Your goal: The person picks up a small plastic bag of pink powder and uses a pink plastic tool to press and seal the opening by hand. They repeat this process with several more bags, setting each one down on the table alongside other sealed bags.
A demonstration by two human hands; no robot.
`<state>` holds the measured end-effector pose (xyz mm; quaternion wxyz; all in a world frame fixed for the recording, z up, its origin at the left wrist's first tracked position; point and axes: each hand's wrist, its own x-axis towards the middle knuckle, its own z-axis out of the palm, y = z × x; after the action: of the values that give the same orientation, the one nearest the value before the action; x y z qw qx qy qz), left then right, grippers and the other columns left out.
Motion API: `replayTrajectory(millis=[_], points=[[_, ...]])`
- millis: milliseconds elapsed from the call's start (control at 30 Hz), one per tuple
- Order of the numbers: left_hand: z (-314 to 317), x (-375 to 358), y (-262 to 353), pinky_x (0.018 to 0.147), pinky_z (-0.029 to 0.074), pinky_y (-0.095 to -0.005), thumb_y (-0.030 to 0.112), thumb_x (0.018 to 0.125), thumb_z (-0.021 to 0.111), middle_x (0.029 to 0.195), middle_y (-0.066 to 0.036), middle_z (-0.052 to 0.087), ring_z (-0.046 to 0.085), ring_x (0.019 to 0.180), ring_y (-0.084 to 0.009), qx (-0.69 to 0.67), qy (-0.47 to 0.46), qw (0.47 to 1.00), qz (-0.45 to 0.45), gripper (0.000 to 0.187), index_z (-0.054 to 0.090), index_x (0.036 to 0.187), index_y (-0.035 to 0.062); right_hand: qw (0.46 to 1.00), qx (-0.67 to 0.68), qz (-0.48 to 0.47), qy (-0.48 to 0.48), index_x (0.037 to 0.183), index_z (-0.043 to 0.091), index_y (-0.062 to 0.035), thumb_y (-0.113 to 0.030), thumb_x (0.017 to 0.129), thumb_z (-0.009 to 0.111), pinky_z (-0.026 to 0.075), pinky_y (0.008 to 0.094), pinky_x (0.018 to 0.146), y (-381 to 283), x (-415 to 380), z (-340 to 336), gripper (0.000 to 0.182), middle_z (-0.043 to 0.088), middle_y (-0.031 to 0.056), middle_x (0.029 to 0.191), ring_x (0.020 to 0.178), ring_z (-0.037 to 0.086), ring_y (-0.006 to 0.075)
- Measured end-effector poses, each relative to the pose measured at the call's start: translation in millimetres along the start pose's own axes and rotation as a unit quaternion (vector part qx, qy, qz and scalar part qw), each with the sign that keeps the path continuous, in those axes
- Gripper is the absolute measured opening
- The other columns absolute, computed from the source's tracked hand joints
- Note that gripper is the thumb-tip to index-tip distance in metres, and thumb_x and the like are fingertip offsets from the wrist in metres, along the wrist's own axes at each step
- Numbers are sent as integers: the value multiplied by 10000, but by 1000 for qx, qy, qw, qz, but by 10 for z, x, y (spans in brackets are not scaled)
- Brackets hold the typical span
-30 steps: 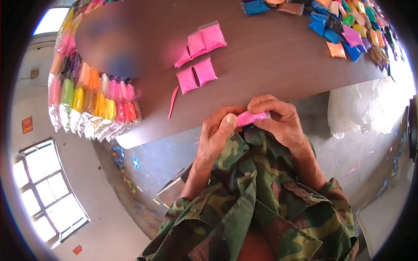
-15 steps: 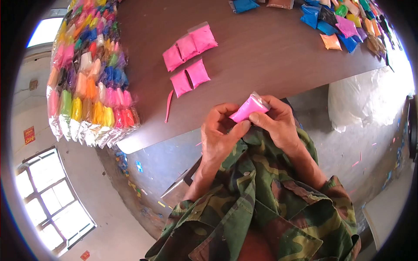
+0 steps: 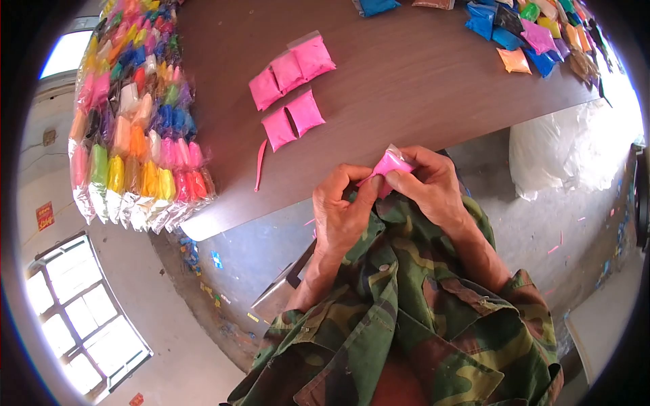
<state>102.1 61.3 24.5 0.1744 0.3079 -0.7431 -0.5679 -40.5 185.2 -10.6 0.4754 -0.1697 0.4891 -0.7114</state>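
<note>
Held packet: thin clear plastic, glossy
Table: smooth top, with a soft shine
Thin stick: smooth, it looks like plastic
Camouflage jacket: woven cloth, matt
White bag: very thin plastic, wrinkled

Pink packet, green-brown camouflage jacket

Pink packet: small, soft-looking, bright pink filling in clear glossy plastic, a transparent strip showing along its upper end, surface creased and catching light. Held aloft at a tilt, clear end up, lower end slanting toward the left hand, pinched there by thumb and fingers and on its other side by the right hand; part of it hidden behind the thumbs, whether sealed or opened unclear.
</note>
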Motion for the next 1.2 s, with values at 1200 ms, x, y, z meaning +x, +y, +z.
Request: replayTrajectory(millis=[1200], points=[[-31,96,-73,785,536,-279,92,987,743,928,-52,740,658,852,-104,29,7,1000,8,152,740,1072,-34,1000,-17,7,-19,1262,688,57,-29,996,733,569,244,854,12,49,-12,283,733,35,1091,977,694,84]])
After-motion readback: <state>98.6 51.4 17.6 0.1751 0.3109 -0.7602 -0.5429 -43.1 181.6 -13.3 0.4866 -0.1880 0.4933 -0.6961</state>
